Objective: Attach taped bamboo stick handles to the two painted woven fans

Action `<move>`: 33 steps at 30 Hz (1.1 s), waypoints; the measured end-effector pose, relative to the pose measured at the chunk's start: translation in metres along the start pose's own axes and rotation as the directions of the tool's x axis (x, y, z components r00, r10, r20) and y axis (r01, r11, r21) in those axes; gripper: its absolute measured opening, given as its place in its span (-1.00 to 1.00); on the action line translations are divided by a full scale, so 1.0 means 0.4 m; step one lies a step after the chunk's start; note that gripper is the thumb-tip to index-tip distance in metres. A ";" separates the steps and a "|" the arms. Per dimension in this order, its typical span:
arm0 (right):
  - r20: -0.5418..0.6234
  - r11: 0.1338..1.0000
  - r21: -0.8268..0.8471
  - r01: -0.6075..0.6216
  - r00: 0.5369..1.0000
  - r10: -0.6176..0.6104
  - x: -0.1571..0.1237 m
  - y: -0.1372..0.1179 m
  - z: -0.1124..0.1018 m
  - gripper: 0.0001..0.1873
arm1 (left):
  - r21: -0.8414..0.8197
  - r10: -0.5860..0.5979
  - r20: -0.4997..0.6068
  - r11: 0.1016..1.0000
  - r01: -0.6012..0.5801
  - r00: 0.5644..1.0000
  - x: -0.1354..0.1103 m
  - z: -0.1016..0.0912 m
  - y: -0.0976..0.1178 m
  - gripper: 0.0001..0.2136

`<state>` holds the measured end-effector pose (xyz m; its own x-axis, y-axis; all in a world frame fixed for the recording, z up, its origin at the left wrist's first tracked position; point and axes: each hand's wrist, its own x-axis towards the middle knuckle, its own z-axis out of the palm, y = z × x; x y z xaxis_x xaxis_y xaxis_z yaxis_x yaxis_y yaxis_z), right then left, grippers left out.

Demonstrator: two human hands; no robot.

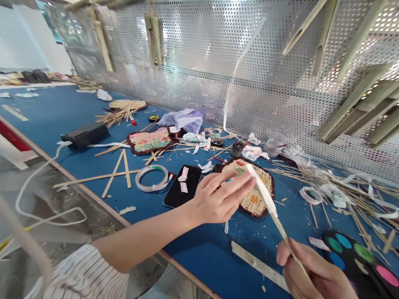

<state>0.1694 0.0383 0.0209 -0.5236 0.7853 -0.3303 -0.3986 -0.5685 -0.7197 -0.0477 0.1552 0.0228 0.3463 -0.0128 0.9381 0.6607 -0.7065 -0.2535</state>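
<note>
In my right hand point(314, 278) is a thin bamboo strip point(282, 228), gripped between thumb and fingers and slanting up to the left. White tape or tissue point(262, 188) wraps its upper end. My left hand point(221, 196) reaches across with its fingers fairly straight, the fingertips pressed to that white end; its thumb is hidden. Behind these fingers lies a woven, painted panel point(256, 197) with a dark brown edge, partly covered. A black phone point(183, 185) with small printed paper pieces on it lies left of my left hand.
A flat bamboo strip point(259, 264) lies near the front edge. On the right are a paint palette point(354, 263), a tape roll point(311, 195) and many thin strips. Leftward are another tape roll point(152, 178), a second woven panel point(150, 140) and a black box point(85, 134) with a white cable. Perforated metal point(202, 51) stands behind.
</note>
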 end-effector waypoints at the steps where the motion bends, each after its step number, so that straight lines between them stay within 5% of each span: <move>1: -0.012 1.000 -0.011 0.001 1.000 -0.001 0.000 -0.001 0.000 -0.60 | 0.013 0.008 0.006 1.000 -0.008 1.000 -0.001 0.000 0.002 -0.65; 7: -0.149 0.993 -0.115 0.024 0.988 -0.041 0.004 -0.006 0.024 -0.55 | -0.146 -0.028 0.050 0.989 0.035 0.998 0.002 -0.006 0.003 -0.68; 9: -0.231 0.973 -0.231 0.022 0.970 -0.077 0.006 -0.007 0.036 -0.53 | -0.342 -0.164 0.087 0.922 0.184 0.983 0.008 -0.011 -0.005 -0.71; 11: -0.308 0.925 -0.380 0.017 0.941 -0.144 0.009 -0.005 0.049 -0.50 | -0.541 -0.373 0.201 0.729 0.420 0.906 0.018 -0.015 -0.013 -0.74; 12: -0.330 0.891 -0.453 0.020 0.925 -0.188 0.010 -0.003 0.054 -0.50 | -0.620 -0.481 0.271 0.575 0.533 0.834 0.024 -0.016 -0.016 -0.75; 14: -0.331 0.821 -0.570 0.034 0.905 -0.267 0.013 0.003 0.065 -0.48 | -0.733 -0.663 0.420 0.154 0.662 0.620 0.036 -0.013 -0.018 -0.73; 17: -0.328 0.761 -0.647 0.048 0.883 -0.335 0.015 0.011 0.078 -0.44 | -0.697 -0.704 0.676 -0.515 0.500 0.217 0.049 0.000 -0.024 -0.76; 19: -0.385 0.764 -0.644 0.038 0.847 -0.367 0.015 0.015 0.084 -0.50 | -0.566 -0.597 0.802 -0.757 0.328 0.005 0.050 0.010 -0.039 -0.78; 21: -0.466 0.762 -0.646 0.039 0.771 -0.434 0.015 0.020 0.087 -0.43 | -0.496 -0.533 0.840 -0.831 0.253 -0.103 0.045 0.018 -0.061 -0.74; 24: -0.542 0.717 -0.696 0.039 0.627 -0.560 0.016 0.033 0.085 -0.40 | -0.454 -0.496 0.860 -0.851 0.263 -0.121 0.035 0.027 -0.083 -0.76; 26: -0.534 0.662 -0.749 0.035 0.559 -0.635 0.018 0.042 0.081 -0.42 | -0.386 -0.421 0.904 -0.876 0.288 -0.071 0.031 0.031 -0.079 -0.82; 31: -0.444 0.551 -0.834 0.041 0.543 -0.713 0.021 0.053 0.075 -0.53 | -0.302 -0.178 0.943 -0.815 0.495 0.282 0.020 0.038 -0.041 -0.54; 33: -0.382 0.492 -0.869 0.051 0.562 -0.734 0.022 0.053 0.076 -0.58 | -0.318 -0.130 0.926 -0.772 0.550 0.354 0.016 0.041 -0.032 -0.41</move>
<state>0.1336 0.0257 0.0213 0.2862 0.9520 0.1089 0.4317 -0.0266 -0.9016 -0.0432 0.1757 0.0282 0.6538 0.7424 0.1465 -0.5321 0.3134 0.7865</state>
